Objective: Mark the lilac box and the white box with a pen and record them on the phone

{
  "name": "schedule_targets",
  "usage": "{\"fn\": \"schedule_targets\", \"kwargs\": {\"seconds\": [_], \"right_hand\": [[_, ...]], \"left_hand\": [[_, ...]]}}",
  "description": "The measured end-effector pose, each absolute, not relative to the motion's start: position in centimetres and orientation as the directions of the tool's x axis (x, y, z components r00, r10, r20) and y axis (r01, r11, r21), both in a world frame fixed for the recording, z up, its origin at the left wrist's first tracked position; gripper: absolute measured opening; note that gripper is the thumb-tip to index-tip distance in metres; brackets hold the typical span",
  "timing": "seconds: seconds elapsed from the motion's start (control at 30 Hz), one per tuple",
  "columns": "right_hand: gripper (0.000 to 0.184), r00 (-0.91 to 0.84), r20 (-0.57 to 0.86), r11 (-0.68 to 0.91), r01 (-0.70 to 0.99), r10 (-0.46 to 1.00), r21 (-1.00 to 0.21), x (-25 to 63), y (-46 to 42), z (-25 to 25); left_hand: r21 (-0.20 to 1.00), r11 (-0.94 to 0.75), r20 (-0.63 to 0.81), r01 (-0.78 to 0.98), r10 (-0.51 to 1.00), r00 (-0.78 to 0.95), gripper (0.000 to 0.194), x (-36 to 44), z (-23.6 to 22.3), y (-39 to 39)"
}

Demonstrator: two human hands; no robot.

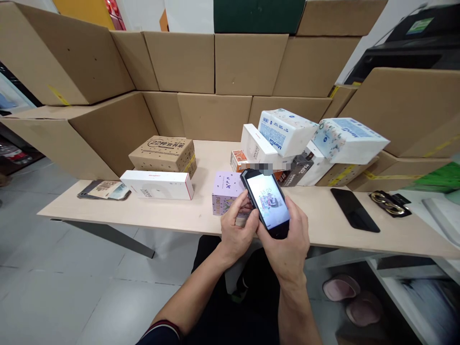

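A black smartphone with a lit screen is held above the near edge of the light wooden table. My right hand grips it from below and the right side. My left hand holds its left edge, thumb close to the screen. Just behind the phone stands a small lilac box.
On the table lie a long white box, a brown printed carton, a flat card, tissue packs and small boxes, a dark flat phone and gold-handled scissors. Large cardboard boxes wall the back. Slippers sit on the floor.
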State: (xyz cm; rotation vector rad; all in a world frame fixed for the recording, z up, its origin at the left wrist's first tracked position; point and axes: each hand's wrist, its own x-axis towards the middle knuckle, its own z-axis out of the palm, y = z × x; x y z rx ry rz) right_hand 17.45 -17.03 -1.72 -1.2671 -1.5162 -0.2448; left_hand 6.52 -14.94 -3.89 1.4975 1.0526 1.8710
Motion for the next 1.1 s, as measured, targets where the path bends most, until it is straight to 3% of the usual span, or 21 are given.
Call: {"fn": "schedule_targets", "kwargs": {"seconds": [0.53, 0.7, 0.77, 0.83, 1.0, 1.1], "right_hand": [[0.076, 0.150, 0.816, 0.422, 0.796, 0.558, -0.435, 17.5, -16.8, -1.8], [0.077, 0.183, 0.800, 0.395, 0.794, 0.572, -0.463, 18.3, -17.1, -2.1], [0.077, 0.236, 0.772, 0.352, 0.785, 0.590, -0.509, 19.3, -17.3, -2.5], [0.077, 0.304, 0.735, 0.287, 0.778, 0.607, -0.559, 20.7, -17.5, -3.2], [0.081, 0.448, 0.644, 0.059, 0.792, 0.620, -0.608, 24.9, -18.4, -4.8], [0.080, 0.474, 0.605, -0.044, 0.808, 0.640, -0.587, 27.6, -18.8, -5.5]], "left_hand": [[0.728, -0.652, 0.686, 0.211, 0.699, -0.202, 0.054, 4.6, -4.0, -15.2], [0.517, -0.675, 0.853, 0.526, 0.460, -0.248, 0.046, 2.4, -4.0, -14.9], [0.491, -0.624, 0.870, 0.608, 0.380, -0.313, 0.045, 0.9, -4.1, -14.4], [0.547, -0.591, 0.836, 0.593, 0.426, -0.347, 0.051, -0.7, -4.3, -13.9], [0.774, -0.510, 0.602, 0.375, 0.775, -0.189, 0.084, -3.7, -5.3, -12.2], [0.825, -0.483, 0.531, 0.293, 0.840, -0.112, 0.090, -4.7, -5.5, -11.0]]}}
